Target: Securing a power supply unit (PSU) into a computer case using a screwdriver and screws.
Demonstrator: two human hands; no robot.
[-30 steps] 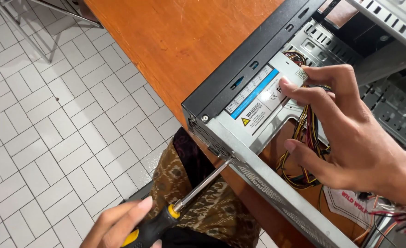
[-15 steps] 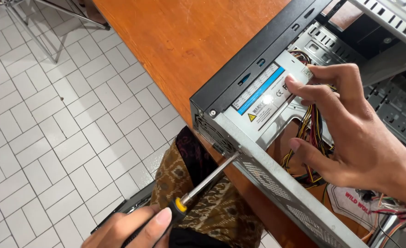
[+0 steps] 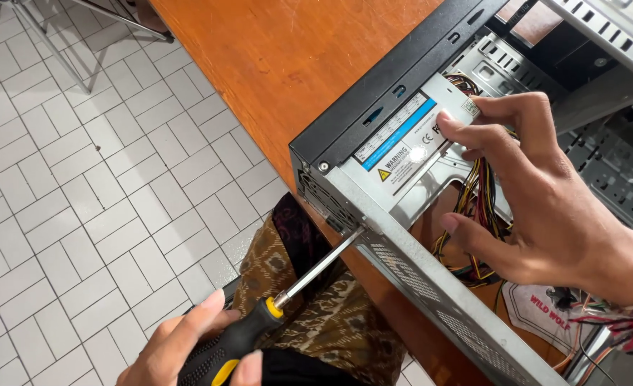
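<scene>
Left hand (image 3: 188,350): curling around the black-and-yellow handle of a screwdriver (image 3: 281,304), angling its shaft up to the rear corner of the computer case (image 3: 416,279).
Right hand (image 3: 545,207): spreading open-fingered, pressing on the grey power supply (image 3: 409,154) inside the case.
Case: lying on the orange table (image 3: 295,64).

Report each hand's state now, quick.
Left hand: closed on the screwdriver, tip at the computer case rear.
Right hand: open, fingers resting on the power supply.
</scene>
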